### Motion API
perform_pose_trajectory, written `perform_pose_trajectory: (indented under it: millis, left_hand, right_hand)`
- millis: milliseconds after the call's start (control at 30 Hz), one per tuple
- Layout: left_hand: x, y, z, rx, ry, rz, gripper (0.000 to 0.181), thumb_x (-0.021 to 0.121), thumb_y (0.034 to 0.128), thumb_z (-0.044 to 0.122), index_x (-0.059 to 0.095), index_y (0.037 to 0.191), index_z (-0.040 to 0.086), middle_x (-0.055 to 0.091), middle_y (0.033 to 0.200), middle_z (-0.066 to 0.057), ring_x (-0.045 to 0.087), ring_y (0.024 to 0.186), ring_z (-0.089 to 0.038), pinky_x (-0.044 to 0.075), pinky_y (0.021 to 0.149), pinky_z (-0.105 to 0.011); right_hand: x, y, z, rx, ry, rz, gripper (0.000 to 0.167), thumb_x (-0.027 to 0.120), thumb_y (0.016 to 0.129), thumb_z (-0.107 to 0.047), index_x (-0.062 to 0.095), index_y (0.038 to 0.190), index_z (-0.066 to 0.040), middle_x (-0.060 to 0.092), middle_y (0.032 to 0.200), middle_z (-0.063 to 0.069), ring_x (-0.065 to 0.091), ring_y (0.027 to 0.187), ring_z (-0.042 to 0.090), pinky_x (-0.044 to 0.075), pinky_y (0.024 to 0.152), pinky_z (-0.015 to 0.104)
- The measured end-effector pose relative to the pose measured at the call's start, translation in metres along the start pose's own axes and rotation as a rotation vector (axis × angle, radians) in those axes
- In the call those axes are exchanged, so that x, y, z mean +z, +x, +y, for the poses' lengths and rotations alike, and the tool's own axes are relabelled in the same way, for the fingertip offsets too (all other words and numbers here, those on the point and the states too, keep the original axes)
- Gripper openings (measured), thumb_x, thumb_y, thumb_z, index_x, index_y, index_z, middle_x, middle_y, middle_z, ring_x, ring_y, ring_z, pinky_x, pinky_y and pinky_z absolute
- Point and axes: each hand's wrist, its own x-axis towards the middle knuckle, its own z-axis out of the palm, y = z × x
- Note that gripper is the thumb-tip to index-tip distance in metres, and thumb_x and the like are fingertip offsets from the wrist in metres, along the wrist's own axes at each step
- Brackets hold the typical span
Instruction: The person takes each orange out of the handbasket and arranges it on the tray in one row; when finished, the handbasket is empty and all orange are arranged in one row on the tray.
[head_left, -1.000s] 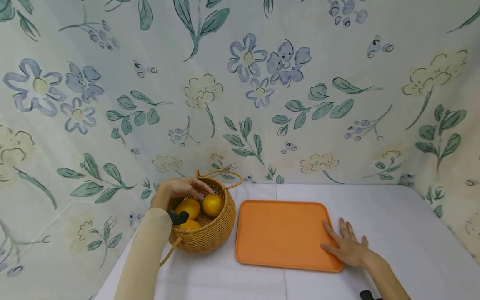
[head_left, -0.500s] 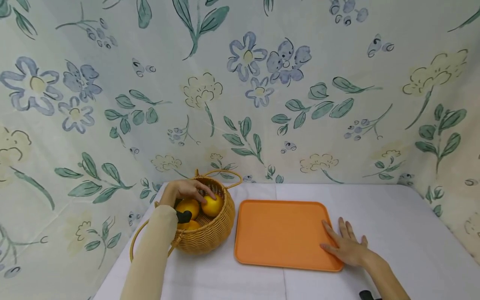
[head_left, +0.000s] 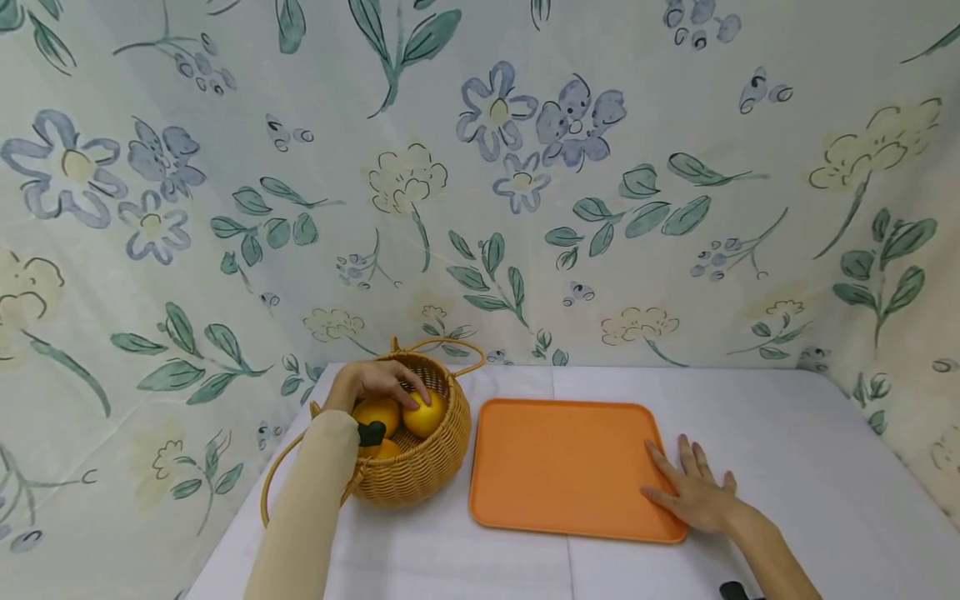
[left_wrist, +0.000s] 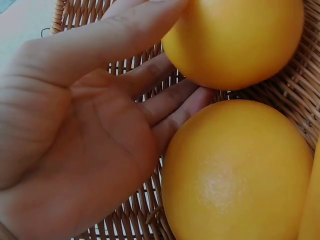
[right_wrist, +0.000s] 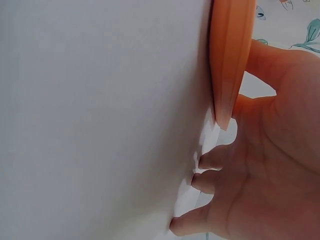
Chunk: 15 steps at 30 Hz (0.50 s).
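Pinching an orange (head_left: 424, 419) in the basket (head_left: 429, 473), the left hand (head_left: 380, 380) curls; the right hand (head_left: 697, 495), fingers spread, touches the tray (head_left: 566, 467).

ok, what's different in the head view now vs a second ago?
Left hand moved right and down into the basket; its fingers now curl over the rightmost fruit. The left sleeve shifted right, uncovering more of the near handle. Nothing let go; that fruit is still in the basket.

Unchanged: right hand on the tray, tray and basket positions.
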Motion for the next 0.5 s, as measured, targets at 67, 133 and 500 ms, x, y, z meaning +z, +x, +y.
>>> perform_pose_trajectory:
  millis: [67, 133, 500]
  left_hand:
    - [0.0, 0.0, 0.0, 0.016, -0.007, -0.014, 0.03, 0.073, 0.0954, 0.01, 0.076, 0.125, 0.013, 0.068, 0.137, -0.003, 0.055, 0.128, -0.019, 0.048, 0.108, -0.033]
    - [0.0, 0.001, -0.001, 0.037, -0.018, -0.04, 0.035, 0.072, 0.0959, 0.009, 0.074, 0.13, 0.014, 0.066, 0.142, -0.003, 0.053, 0.136, -0.02, 0.045, 0.115, -0.037]
    - [0.0, 0.005, 0.001, 0.033, 0.034, -0.185, 0.032, 0.066, 0.1003, 0.01, 0.073, 0.131, 0.015, 0.067, 0.141, -0.002, 0.057, 0.133, -0.017, 0.048, 0.111, -0.032]
  right_hand:
    - [-0.001, -0.002, -0.003, 0.006, -0.003, -0.008, 0.105, 0.048, 0.087, -0.086, 0.017, 0.167, -0.025, -0.016, 0.164, 0.039, -0.015, 0.149, 0.063, -0.019, 0.098, 0.09]
    - [-0.005, -0.005, -0.01, 0.018, -0.01, -0.023, 0.102, 0.049, 0.09, -0.081, 0.016, 0.167, -0.022, -0.017, 0.164, 0.039, -0.016, 0.149, 0.063, -0.019, 0.099, 0.089]
    - [-0.023, -0.022, -0.044, 0.035, -0.016, -0.055, 0.092, 0.056, 0.1, -0.059, 0.018, 0.163, -0.004, -0.017, 0.161, 0.044, -0.016, 0.146, 0.066, -0.017, 0.101, 0.089]
